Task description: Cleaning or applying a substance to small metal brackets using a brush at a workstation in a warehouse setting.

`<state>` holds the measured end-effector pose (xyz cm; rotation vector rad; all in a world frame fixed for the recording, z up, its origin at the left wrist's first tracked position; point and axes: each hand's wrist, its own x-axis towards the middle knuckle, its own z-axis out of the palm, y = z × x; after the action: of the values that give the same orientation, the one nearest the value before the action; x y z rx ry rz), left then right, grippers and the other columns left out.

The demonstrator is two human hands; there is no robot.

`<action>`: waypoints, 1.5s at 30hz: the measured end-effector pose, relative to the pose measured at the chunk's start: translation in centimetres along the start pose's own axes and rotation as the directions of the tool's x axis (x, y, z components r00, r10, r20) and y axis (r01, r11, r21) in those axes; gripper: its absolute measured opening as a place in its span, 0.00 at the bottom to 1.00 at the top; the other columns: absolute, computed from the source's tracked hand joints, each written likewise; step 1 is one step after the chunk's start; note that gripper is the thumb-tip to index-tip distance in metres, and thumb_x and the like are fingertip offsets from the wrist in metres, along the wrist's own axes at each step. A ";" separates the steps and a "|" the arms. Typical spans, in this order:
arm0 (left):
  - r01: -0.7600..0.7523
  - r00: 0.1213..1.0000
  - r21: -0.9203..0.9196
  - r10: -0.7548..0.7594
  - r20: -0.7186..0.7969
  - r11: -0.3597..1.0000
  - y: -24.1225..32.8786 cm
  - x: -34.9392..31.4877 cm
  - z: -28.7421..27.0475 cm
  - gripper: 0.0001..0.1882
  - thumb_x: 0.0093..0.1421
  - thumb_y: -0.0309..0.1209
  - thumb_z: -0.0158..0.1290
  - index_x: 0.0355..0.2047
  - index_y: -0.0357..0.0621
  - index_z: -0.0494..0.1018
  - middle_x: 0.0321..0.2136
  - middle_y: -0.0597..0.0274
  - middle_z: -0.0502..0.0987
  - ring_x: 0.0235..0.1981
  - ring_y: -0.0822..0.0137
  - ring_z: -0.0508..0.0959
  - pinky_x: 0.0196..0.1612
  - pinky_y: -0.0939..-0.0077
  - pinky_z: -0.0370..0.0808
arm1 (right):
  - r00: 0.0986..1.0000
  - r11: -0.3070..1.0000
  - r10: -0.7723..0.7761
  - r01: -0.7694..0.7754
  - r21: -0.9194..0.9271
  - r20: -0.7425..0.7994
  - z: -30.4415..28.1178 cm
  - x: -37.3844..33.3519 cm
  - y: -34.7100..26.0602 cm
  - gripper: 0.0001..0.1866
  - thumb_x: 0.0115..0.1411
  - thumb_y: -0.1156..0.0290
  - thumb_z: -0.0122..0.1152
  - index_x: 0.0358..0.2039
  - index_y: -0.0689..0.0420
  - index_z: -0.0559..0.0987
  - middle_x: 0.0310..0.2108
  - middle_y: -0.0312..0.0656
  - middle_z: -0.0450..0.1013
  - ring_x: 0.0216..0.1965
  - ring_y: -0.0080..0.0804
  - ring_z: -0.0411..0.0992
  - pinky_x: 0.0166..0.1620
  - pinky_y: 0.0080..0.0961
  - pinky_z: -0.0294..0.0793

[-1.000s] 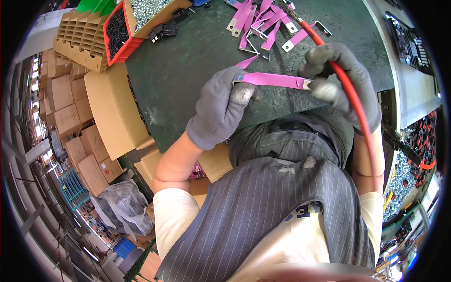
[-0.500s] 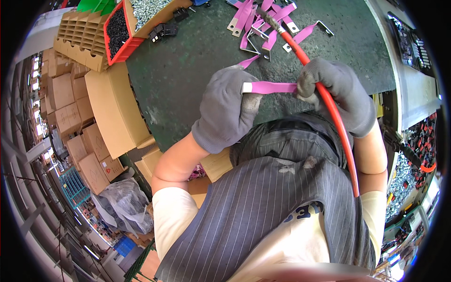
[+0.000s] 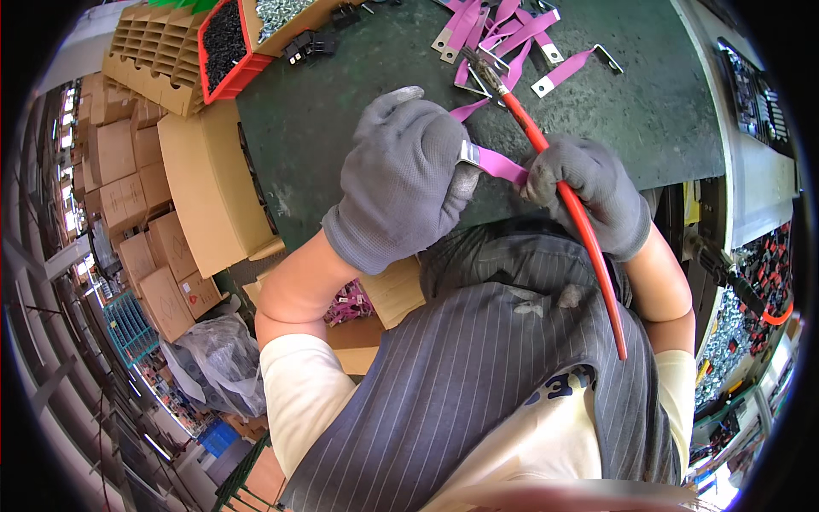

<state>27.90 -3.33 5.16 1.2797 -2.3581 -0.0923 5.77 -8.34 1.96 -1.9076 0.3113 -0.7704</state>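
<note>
A pink-sleeved metal strip stretches between my two gloved hands, above the near edge of the dark green worktop. My left hand is closed round its bare metal end, partly covering it. The strip sags and twists toward my right hand, whose fingers hide its other end. That same hand grips a long red rod-like tool, which slants from the worktop down across my vest. The tool's dark metal tip reaches a pile of similar pink strips. Another pink strip shows just beyond my left hand.
At the far left of the worktop stand a red bin of small black parts and a carton of silvery screws. Black connectors lie beside them. An open cardboard box adjoins the left edge; pink pieces show below my left arm.
My left hand has turned and risen slightly, and the strip has gone from level and nearly straight to sloping and twisted. My right hand and the red tool have shifted slightly left and down.
</note>
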 end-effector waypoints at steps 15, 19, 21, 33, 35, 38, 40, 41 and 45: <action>0.324 0.744 -0.876 -0.668 0.002 0.358 3.5 -1.9 1.1 0.23 0.54 0.37 0.57 0.45 0.36 0.66 0.41 0.58 0.70 0.40 0.70 0.71 0.45 0.76 0.68 | 0.940 0.986 -0.035 -0.023 -0.165 -0.338 0.2 2.3 -0.1 0.12 0.48 0.80 0.62 0.26 0.57 0.66 0.24 0.40 0.70 0.26 0.37 0.71 0.31 0.27 0.71; 0.097 0.679 -0.988 -0.734 -0.021 0.118 4.1 1.0 4.0 0.12 0.60 0.31 0.50 0.40 0.36 0.70 0.36 0.62 0.73 0.38 0.72 0.72 0.47 0.75 0.68 | 0.972 0.942 -0.164 0.105 -0.318 -0.167 0.6 2.8 -0.3 0.12 0.47 0.75 0.64 0.25 0.56 0.66 0.24 0.39 0.70 0.26 0.38 0.70 0.30 0.29 0.70; 0.053 0.746 -0.992 -0.665 -0.038 0.116 3.5 1.1 4.2 0.12 0.61 0.31 0.47 0.40 0.36 0.69 0.37 0.59 0.73 0.40 0.68 0.73 0.49 0.71 0.67 | 0.979 0.950 -0.181 0.150 -0.273 -0.090 0.3 2.8 -0.1 0.15 0.45 0.69 0.67 0.27 0.56 0.67 0.25 0.40 0.70 0.28 0.41 0.70 0.31 0.31 0.70; 0.025 0.993 -0.758 -0.101 -0.055 0.651 1.7 -1.0 3.0 0.08 0.52 0.26 0.44 0.30 0.38 0.71 0.25 0.58 0.73 0.26 0.65 0.72 0.32 0.74 0.69 | 0.822 0.844 0.142 0.190 0.501 -0.552 -4.7 -2.3 -2.8 0.18 0.53 0.55 0.57 0.31 0.58 0.69 0.19 0.36 0.65 0.19 0.22 0.59 0.25 0.18 0.57; 0.048 0.994 -0.780 -0.109 -0.026 0.624 1.9 -1.0 2.9 0.08 0.51 0.27 0.45 0.29 0.38 0.71 0.24 0.58 0.73 0.25 0.65 0.72 0.31 0.74 0.68 | 0.867 0.887 0.091 0.154 0.436 -0.491 -4.4 -2.3 -2.9 0.17 0.51 0.56 0.60 0.24 0.56 0.67 0.15 0.34 0.64 0.18 0.22 0.60 0.25 0.18 0.58; 0.080 0.991 -0.783 -0.135 -0.005 0.617 2.0 -0.8 2.7 0.08 0.49 0.27 0.44 0.28 0.37 0.71 0.23 0.58 0.73 0.24 0.65 0.72 0.30 0.74 0.68 | 0.881 0.889 0.100 0.129 0.440 -0.462 -3.9 -1.7 -3.5 0.17 0.49 0.57 0.61 0.22 0.56 0.68 0.16 0.35 0.65 0.17 0.22 0.61 0.23 0.19 0.58; 0.099 0.989 -0.783 -0.150 0.007 0.614 2.2 -1.0 2.6 0.08 0.48 0.27 0.44 0.26 0.37 0.71 0.23 0.59 0.73 0.24 0.66 0.72 0.30 0.74 0.69 | 0.871 0.922 0.073 0.127 0.365 -0.485 -3.8 -1.7 -3.2 0.15 0.45 0.58 0.61 0.20 0.57 0.70 0.15 0.36 0.65 0.17 0.24 0.61 0.22 0.20 0.57; 0.100 0.989 -0.783 -0.151 0.009 0.614 2.4 -1.0 2.6 0.08 0.48 0.27 0.44 0.26 0.37 0.71 0.23 0.59 0.73 0.24 0.66 0.72 0.30 0.74 0.69 | 0.877 0.941 0.061 0.109 0.322 -0.476 -3.9 -1.8 -3.1 0.15 0.44 0.59 0.61 0.18 0.57 0.70 0.15 0.36 0.65 0.17 0.25 0.61 0.22 0.20 0.57; 0.134 0.980 -0.837 -0.198 0.032 0.530 2.8 -1.4 2.7 0.06 0.52 0.28 0.45 0.27 0.39 0.69 0.21 0.58 0.70 0.22 0.58 0.70 0.28 0.68 0.67 | 0.905 0.981 -0.015 0.096 0.170 -0.424 -4.5 -1.7 -3.5 0.14 0.42 0.58 0.62 0.15 0.55 0.72 0.14 0.37 0.64 0.16 0.28 0.60 0.21 0.23 0.54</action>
<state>25.27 -1.01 3.01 0.9434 -1.6866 -1.0958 1.17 -9.04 5.68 -1.5661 0.4346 -1.2117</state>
